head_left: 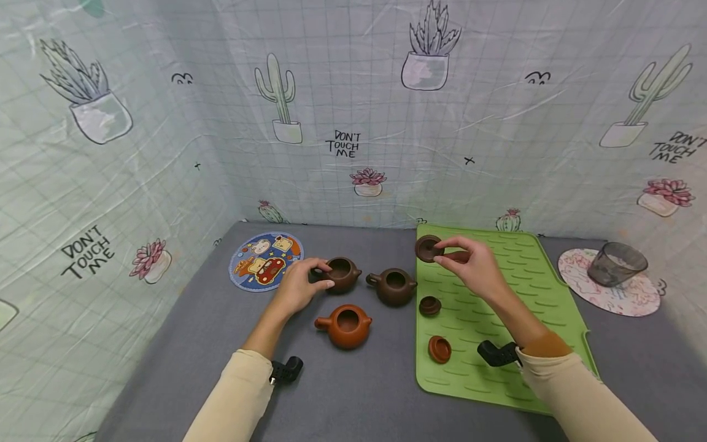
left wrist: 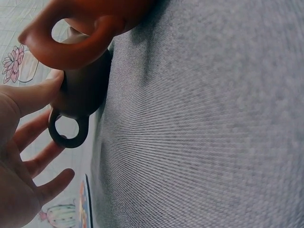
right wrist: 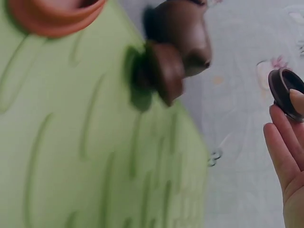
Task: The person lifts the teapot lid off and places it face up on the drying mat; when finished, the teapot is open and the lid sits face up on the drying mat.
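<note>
At the back of the table, my left hand (head_left: 298,285) holds a dark brown teapot (head_left: 343,283) at its handle side. In the left wrist view the thumb (left wrist: 40,95) presses its body, with the other fingers behind the ring handle (left wrist: 69,142). My right hand (head_left: 469,267) pinches a dark brown teapot lid (head_left: 428,248) by its edge, hollow side showing, over the green mat's far left corner. Between the hands sits a second brown teapot (head_left: 394,294), lidless. Nearer me is an orange-brown teapot (head_left: 349,334), also uncovered.
On the green mat (head_left: 497,380) lie a small brown lid (head_left: 429,306) and an orange-brown lid (head_left: 439,349). A round patterned coaster (head_left: 245,279) lies at the back left. To the right, a dark translucent cup (head_left: 613,267) stands on a pink-patterned coaster (head_left: 635,304). Printed curtains surround the table.
</note>
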A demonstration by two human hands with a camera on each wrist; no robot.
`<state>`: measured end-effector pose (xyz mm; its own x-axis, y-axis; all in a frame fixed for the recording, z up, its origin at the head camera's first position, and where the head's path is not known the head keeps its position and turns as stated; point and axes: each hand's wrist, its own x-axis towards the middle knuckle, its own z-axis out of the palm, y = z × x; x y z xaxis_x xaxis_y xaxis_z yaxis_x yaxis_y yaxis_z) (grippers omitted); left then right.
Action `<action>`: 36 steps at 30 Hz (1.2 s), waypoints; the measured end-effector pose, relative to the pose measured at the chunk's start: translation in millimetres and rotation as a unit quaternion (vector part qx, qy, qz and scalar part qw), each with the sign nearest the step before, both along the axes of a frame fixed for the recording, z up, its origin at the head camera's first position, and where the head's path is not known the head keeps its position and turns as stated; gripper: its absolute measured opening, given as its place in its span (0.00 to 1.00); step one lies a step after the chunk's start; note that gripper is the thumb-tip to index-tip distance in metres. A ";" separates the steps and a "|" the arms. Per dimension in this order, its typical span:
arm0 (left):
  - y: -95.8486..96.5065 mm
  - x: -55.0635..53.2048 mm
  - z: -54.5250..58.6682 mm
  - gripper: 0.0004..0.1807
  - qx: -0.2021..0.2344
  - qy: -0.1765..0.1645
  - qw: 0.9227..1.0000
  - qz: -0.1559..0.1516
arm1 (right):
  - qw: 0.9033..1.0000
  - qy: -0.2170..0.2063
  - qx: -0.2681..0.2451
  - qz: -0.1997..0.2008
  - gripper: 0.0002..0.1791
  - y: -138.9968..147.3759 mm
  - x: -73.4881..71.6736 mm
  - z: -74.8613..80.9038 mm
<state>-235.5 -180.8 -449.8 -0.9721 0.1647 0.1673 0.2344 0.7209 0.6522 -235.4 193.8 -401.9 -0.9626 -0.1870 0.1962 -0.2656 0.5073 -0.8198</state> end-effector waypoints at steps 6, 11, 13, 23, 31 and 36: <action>-1.1 -0.5 -1.9 0.14 -0.002 -0.001 1.000 0.001 | 1.000 -0.006 0.030 0.002 0.12 8.7 -3.0 -24.3; -1.4 -0.7 -2.7 0.15 -0.001 -0.001 1.000 0.000 | 0.998 -0.008 0.057 0.007 0.11 11.0 -6.4 -41.6; -1.4 -1.1 -3.2 0.15 -0.001 -0.002 1.000 0.000 | 0.998 -0.010 0.068 0.008 0.11 11.0 -7.5 -46.7; -1.1 -1.8 -3.6 0.13 0.002 0.009 1.000 0.003 | 0.994 -0.006 0.105 0.011 0.10 9.1 -10.4 -58.7; -1.5 -3.2 -1.0 0.14 0.000 0.002 1.000 0.002 | 0.993 0.006 0.119 0.019 0.10 8.8 -12.5 -56.1; -1.5 -3.4 -1.1 0.15 -0.008 -0.001 1.000 -0.001 | 0.991 0.004 0.130 0.022 0.11 7.8 -14.7 -54.9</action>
